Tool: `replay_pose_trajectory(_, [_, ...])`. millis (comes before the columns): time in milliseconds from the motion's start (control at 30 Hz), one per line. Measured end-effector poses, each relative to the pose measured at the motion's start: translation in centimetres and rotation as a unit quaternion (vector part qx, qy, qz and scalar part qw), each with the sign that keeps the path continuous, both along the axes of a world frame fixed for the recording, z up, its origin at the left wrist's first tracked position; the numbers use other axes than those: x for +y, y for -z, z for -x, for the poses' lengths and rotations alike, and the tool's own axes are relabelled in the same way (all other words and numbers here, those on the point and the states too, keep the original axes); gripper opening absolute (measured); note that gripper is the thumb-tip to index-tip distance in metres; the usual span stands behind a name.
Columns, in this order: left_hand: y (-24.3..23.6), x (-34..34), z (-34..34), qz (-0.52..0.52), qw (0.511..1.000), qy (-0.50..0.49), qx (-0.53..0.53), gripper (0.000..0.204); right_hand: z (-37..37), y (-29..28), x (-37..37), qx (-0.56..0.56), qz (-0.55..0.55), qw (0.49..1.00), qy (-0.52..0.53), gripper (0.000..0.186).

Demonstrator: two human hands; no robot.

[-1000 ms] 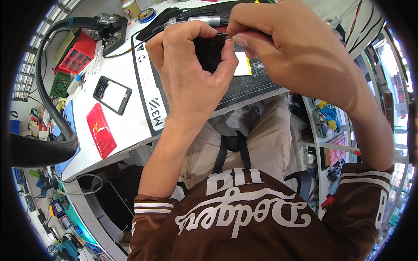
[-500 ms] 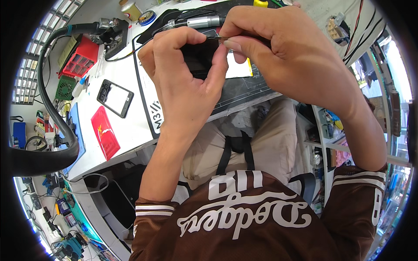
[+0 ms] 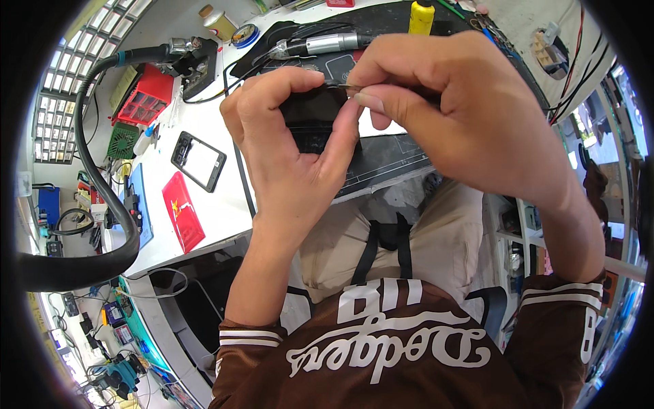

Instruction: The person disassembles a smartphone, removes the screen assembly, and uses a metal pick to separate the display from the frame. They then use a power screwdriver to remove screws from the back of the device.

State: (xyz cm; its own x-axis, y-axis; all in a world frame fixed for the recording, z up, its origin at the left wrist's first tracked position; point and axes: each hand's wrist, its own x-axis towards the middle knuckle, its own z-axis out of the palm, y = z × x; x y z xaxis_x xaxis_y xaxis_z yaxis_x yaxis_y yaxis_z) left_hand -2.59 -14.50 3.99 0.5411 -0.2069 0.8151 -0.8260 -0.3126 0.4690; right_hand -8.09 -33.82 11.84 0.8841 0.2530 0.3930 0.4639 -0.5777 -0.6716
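My left hand (image 3: 293, 146) and my right hand (image 3: 446, 102) meet above the dark work mat (image 3: 385, 163), fingertips almost touching. Between them is a small thin dark piece (image 3: 338, 85), pinched by thumb and forefinger on each side. Most of it is covered by the fingers, so its kind is not clear. Framed by my left thumb and fingers is a glossy black panel (image 3: 315, 109); whether it is held or lies behind the hand I cannot tell. Left of my left hand lies a black phone frame (image 3: 198, 161), beside a red packet (image 3: 182, 213).
A silver tool handle (image 3: 332, 43) with a cable lies beyond my hands, near a yellow bottle (image 3: 422, 17). A thick black flexible arm (image 3: 85, 136) curves over the left side. Behind it stand a red drawer box (image 3: 143, 99), a jar (image 3: 216, 24) and a blue round tin (image 3: 245, 35).
The whole view has shifted, so the table and both hands sit lower in the picture. The hands keep the same pinch. More of the yellow bottle shows.
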Motion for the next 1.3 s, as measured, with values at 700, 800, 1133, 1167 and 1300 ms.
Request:
replay_pose_trajectory(700, [1.1, 1.7, -1.8, 0.206, 0.868, 0.359, 0.275, 0.031, 1.0, 1.6, 0.5, -0.087, 0.101, 0.988, 0.079, 0.014])
replay_pose_trajectory(800, [1.0, 1.2, -2.1, 0.181, 0.890, 0.350, 0.230, 0.029, 1.3, 1.0, 0.6, -0.094, 0.146, 0.980, 0.094, 0.015])
replay_pose_trajectory(1133, [0.6, 0.7, -2.3, 0.155, 0.895, 0.372, 0.192, 0.027, 0.5, -3.0, -0.1, -0.118, 0.291, 0.949, 0.034, 0.017])
replay_pose_trajectory(1167, [0.6, 0.7, -2.3, 0.154, 0.893, 0.376, 0.192, 0.027, 0.3, -3.3, -0.2, -0.123, 0.302, 0.945, 0.027, 0.016])
replay_pose_trajectory(1300, [0.5, 0.7, -2.3, 0.177, 0.879, 0.390, 0.210, 0.025, -0.6, -4.1, -0.1, -0.154, 0.313, 0.937, -0.006, 0.015])
